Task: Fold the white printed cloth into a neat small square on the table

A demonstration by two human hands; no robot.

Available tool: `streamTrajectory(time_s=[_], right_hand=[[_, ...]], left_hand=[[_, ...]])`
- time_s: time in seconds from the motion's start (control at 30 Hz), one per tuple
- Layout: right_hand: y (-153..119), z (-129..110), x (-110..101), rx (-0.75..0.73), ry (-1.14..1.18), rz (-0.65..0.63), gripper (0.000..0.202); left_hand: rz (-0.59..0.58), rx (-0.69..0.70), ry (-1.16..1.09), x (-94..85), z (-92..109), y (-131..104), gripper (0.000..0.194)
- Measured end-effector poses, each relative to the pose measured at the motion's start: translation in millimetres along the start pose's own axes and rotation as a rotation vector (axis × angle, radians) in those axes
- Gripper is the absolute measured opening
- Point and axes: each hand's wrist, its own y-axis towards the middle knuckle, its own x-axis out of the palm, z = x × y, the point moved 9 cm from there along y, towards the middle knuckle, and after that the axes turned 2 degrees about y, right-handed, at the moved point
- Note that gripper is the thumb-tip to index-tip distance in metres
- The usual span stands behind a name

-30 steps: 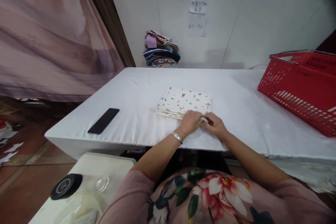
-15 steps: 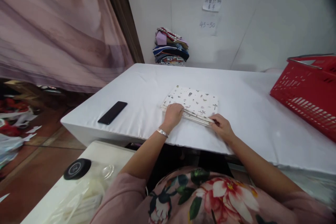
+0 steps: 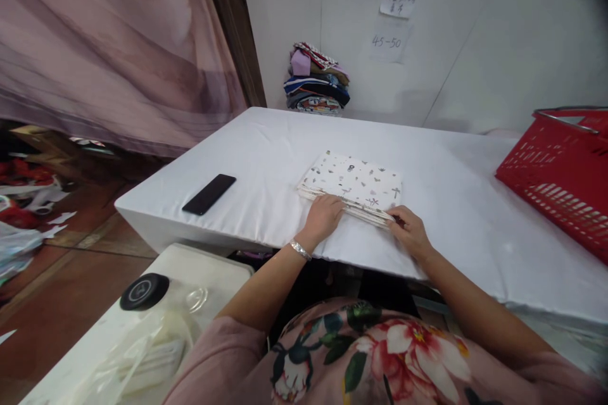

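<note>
A folded white cloth (image 3: pixel 354 178) with small dark printed motifs lies flat on the white-covered table (image 3: pixel 266 152), its stacked layers showing along the near edge. My left hand (image 3: pixel 325 218), with a silver bracelet at the wrist, has its fingers curled at the middle of that near edge. At the near right corner, my right hand (image 3: pixel 406 228) pinches the layers between thumb and fingers. The undersides of both hands' grips are partly hidden.
A black phone (image 3: pixel 209 194) lies on the table's left part. On the right stands a red plastic basket (image 3: pixel 560 177). Folded fabrics (image 3: pixel 317 79) are piled behind the table. A lower white surface at left bears a round black object (image 3: pixel 144 292) and a plastic bag (image 3: pixel 147 354).
The view has shifted slightly. My left hand has slid a little to the right along the cloth's near edge. My right hand stays at the near right corner.
</note>
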Motion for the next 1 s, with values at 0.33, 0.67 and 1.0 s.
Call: streamTrajectory(time_s=[0.33, 0.67, 1.0], right_hand=[[-2, 4, 3, -0.026, -0.067, -0.022, 0.014], [-3, -5, 5, -0.041, -0.213, -0.027, 0.016], [-8, 0, 6, -0.086, -0.245, -0.011, 0.015]], left_hand=[[0.018, -0.061, 0.044, 1.8, -7, 4, 0.021], [-0.103, -0.031, 0.223, 16.6, -7, 13, 0.019], [-0.042, -0.124, 0.12, 5.0, -28, 0, 0.017]])
